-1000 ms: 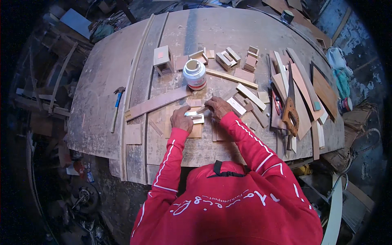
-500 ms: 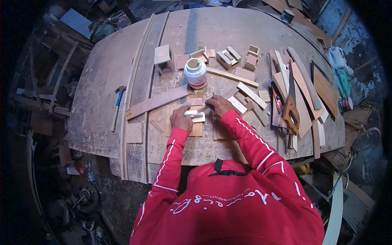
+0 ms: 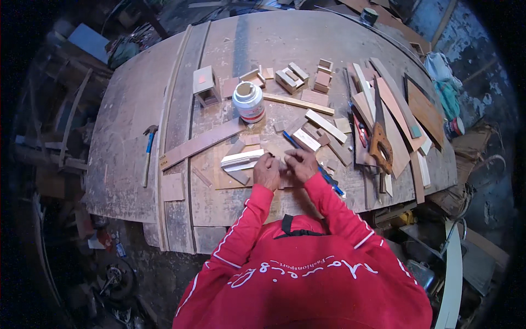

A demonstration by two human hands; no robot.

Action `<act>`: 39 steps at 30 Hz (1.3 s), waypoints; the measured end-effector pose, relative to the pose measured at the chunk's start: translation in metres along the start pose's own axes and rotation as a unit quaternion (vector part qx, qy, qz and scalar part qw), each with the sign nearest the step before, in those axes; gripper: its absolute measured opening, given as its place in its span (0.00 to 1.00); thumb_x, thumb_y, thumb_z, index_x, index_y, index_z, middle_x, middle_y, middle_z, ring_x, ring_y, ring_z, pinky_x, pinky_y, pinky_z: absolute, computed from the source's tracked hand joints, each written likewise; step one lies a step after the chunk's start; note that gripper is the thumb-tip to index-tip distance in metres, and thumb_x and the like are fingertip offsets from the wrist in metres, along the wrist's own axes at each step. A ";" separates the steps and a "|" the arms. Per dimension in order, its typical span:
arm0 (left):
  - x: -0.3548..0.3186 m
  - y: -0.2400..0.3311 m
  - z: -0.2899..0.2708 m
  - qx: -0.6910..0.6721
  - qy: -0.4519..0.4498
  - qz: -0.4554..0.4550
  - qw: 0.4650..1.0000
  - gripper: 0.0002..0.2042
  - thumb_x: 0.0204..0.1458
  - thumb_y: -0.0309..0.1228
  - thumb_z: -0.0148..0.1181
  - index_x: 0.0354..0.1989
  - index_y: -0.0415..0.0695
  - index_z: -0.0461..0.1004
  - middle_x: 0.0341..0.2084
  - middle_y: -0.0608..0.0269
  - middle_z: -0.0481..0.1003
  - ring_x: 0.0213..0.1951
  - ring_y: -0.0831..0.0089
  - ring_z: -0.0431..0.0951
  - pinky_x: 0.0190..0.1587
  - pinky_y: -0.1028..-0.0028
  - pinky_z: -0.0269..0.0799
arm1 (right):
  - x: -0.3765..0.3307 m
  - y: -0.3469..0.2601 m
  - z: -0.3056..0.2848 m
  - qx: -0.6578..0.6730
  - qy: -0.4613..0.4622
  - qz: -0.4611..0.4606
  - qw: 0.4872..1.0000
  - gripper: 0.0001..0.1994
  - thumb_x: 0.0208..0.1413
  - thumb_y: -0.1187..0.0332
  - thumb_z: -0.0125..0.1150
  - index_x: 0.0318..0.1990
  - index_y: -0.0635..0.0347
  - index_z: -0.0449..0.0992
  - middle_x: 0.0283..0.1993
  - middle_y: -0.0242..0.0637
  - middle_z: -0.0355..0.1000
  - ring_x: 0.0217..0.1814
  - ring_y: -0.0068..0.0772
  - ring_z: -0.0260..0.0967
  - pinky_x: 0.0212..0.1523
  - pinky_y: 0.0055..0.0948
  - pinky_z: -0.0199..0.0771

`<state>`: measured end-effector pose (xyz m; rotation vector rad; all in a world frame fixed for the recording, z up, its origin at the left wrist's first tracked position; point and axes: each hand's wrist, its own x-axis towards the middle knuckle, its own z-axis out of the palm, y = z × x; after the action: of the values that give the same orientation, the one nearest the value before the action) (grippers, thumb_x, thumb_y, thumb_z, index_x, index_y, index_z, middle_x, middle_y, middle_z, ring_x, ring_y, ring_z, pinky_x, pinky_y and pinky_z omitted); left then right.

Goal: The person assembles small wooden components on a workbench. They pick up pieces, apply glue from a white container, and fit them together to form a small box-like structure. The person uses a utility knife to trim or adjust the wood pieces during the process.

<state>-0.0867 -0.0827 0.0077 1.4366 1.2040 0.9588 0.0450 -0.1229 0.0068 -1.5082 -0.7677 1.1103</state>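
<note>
The left hand (image 3: 267, 171) and the right hand (image 3: 300, 163) are seen close together at the near edge of the workbench (image 3: 126, 109), red sleeves running back toward the lower edge, and the fingers of both are curled narrowly around a small wooden piece (image 3: 283, 163) pinched between them; its exact shape cannot be told, since it is mostly covered. Compared with a second ago, the hands have been drawn together and shifted slightly rightward, off the pale wooden strips (image 3: 241, 159), which now lie uncovered just left of the left hand on a flat square board (image 3: 227, 178). From this it is judged that the strips have been set down and that attention has been passed to the small piece, which appears to be fitted or trimmed by hand. A blue pencil-like tool (image 3: 320, 172) is laid just beside the right hand, partly under it. Farther out, a long brown slat (image 3: 200, 143) lies slantwise, and a white glue jar (image 3: 249, 102) stands upright beyond the hands. A small open wooden box (image 3: 206, 86) is set left of the jar, a hammer (image 3: 148, 151) well apart at the left, and a handsaw (image 3: 380, 137) rests among stacked offcuts on the right.
</note>
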 end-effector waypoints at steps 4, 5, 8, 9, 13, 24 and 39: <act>0.004 -0.017 0.025 -0.075 -0.074 -0.028 0.994 0.15 0.55 0.29 0.49 0.47 0.33 0.71 0.29 0.57 0.78 0.29 0.73 0.77 0.34 0.75 0.75 | -0.043 0.013 -0.014 -0.148 0.059 -0.105 0.982 0.12 0.50 0.69 0.60 0.42 0.64 0.76 0.32 0.40 0.75 0.34 0.34 0.75 0.37 0.35 0.74; 0.005 -0.018 0.027 -0.061 -0.085 -0.021 0.994 0.15 0.55 0.29 0.49 0.47 0.33 0.71 0.28 0.57 0.78 0.29 0.73 0.78 0.34 0.75 0.75 | -0.046 0.027 -0.030 -0.227 0.108 -0.144 0.957 0.13 0.49 0.69 0.60 0.43 0.62 0.76 0.34 0.39 0.75 0.37 0.37 0.74 0.39 0.38 0.73; 0.011 -0.032 0.028 0.087 -0.123 0.051 0.987 0.16 0.54 0.30 0.48 0.47 0.34 0.71 0.34 0.49 0.76 0.35 0.61 0.77 0.42 0.68 0.73 | -0.062 0.051 -0.064 -0.429 0.217 -0.188 0.857 0.17 0.46 0.69 0.60 0.46 0.56 0.74 0.40 0.38 0.71 0.43 0.45 0.69 0.44 0.44 0.70; 0.009 -0.038 0.029 0.142 -0.105 0.122 0.977 0.15 0.53 0.30 0.50 0.47 0.34 0.71 0.36 0.46 0.75 0.37 0.57 0.76 0.44 0.66 0.71 | -0.072 0.051 -0.071 -0.475 0.238 -0.160 0.832 0.18 0.45 0.69 0.60 0.47 0.54 0.73 0.42 0.38 0.69 0.44 0.46 0.67 0.44 0.45 0.70; -0.006 -0.033 0.044 0.253 -0.149 0.199 0.935 0.13 0.49 0.28 0.50 0.42 0.37 0.70 0.39 0.44 0.69 0.45 0.46 0.68 0.50 0.57 0.63 | -0.085 0.056 -0.088 -0.557 0.194 -0.017 0.808 0.24 0.44 0.67 0.61 0.52 0.49 0.69 0.46 0.40 0.63 0.49 0.45 0.63 0.43 0.44 0.69; -0.023 -0.025 0.062 0.361 -0.006 0.268 0.893 0.11 0.51 0.34 0.54 0.41 0.46 0.68 0.36 0.56 0.64 0.42 0.55 0.65 0.40 0.56 0.65 | -0.078 0.069 -0.093 -0.491 0.171 -0.068 0.851 0.11 0.49 0.64 0.50 0.36 0.60 0.70 0.35 0.50 0.69 0.40 0.54 0.68 0.39 0.46 0.70; -0.036 -0.032 0.062 0.351 -0.026 0.307 0.884 0.28 0.47 0.38 0.59 0.54 0.35 0.60 0.55 0.44 0.59 0.59 0.47 0.56 0.61 0.54 0.51 | -0.073 0.057 -0.095 -0.404 0.180 -0.130 0.887 0.07 0.49 0.66 0.49 0.29 0.60 0.69 0.26 0.54 0.69 0.31 0.61 0.69 0.33 0.51 0.67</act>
<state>-0.0407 -0.1298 -0.0348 2.5139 1.1177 0.9115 0.1018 -0.2371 -0.0296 -2.1325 -1.2021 0.2612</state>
